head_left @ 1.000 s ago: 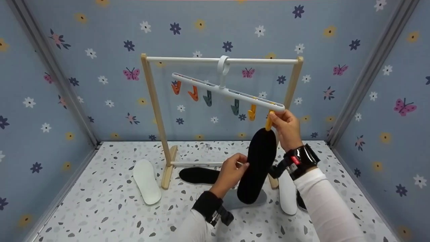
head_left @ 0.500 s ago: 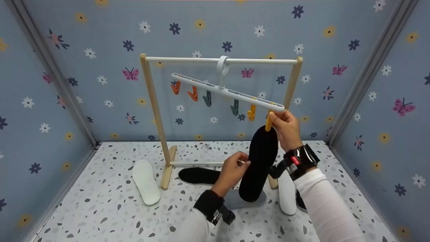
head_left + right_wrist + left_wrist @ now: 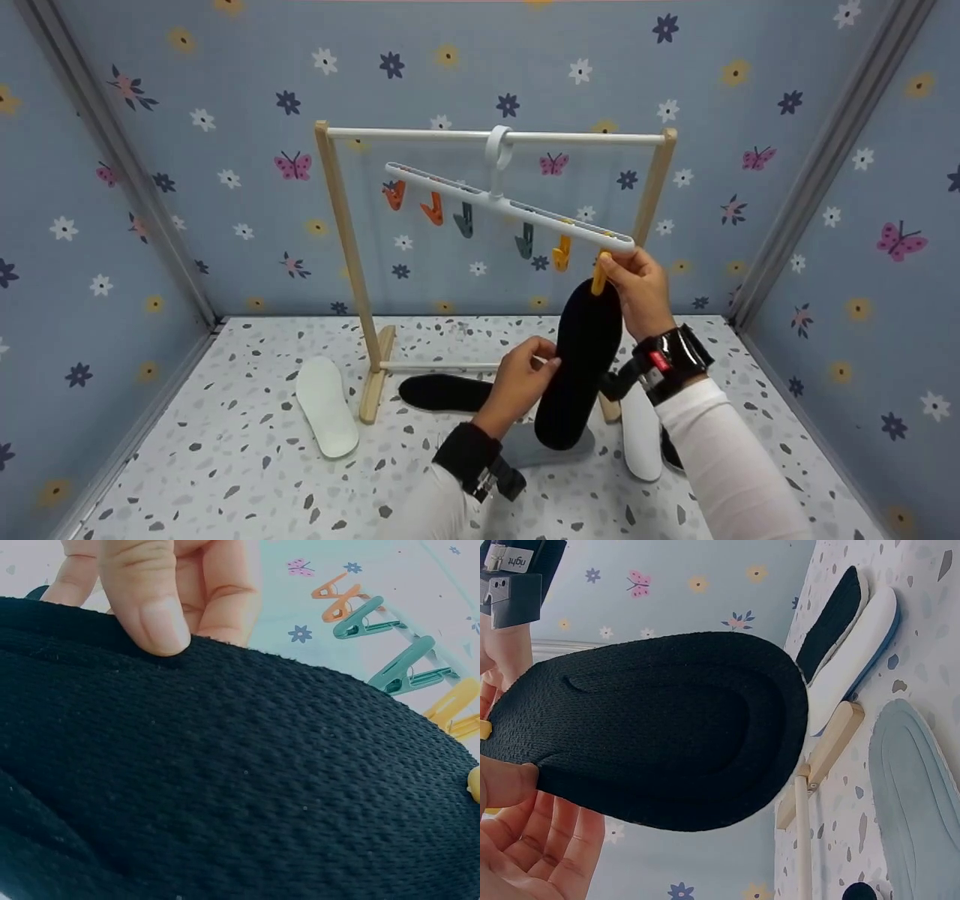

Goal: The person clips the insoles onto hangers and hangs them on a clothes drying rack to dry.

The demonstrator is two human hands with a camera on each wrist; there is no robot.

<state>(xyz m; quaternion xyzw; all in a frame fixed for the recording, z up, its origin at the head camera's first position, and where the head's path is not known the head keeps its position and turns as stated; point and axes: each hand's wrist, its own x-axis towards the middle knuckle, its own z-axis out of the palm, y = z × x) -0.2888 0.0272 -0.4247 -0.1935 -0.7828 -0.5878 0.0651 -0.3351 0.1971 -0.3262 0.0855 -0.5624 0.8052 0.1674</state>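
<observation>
My left hand (image 3: 521,382) pinches the left edge of a black insole (image 3: 577,367), which hangs upright and slightly tilted. The left wrist view shows the thumb on the insole's (image 3: 667,735) dark fabric face, fingers behind. At the insole's top, my right hand (image 3: 643,289) pinches a yellow clothespin (image 3: 599,276) at the right end of a white hanger (image 3: 555,217). The clothespin's lower tip overlaps the insole's top edge. The hanger tilts down toward the right hand. More clothespins hang along it: a second yellow one (image 3: 561,255), two green and two orange (image 3: 433,210).
The hanger hooks over the white rod (image 3: 412,133) of a wooden-legged rack (image 3: 349,247). On the speckled surface lie a pale insole (image 3: 328,409) at left, a black insole (image 3: 442,392) under the rack, a greyish one (image 3: 911,795) and a white one (image 3: 642,439) beside another black one.
The black insole has risen slightly and shifted a little to the right, its top edge now higher against the yellow clothespin. Both hands keep their hold almost in place.
</observation>
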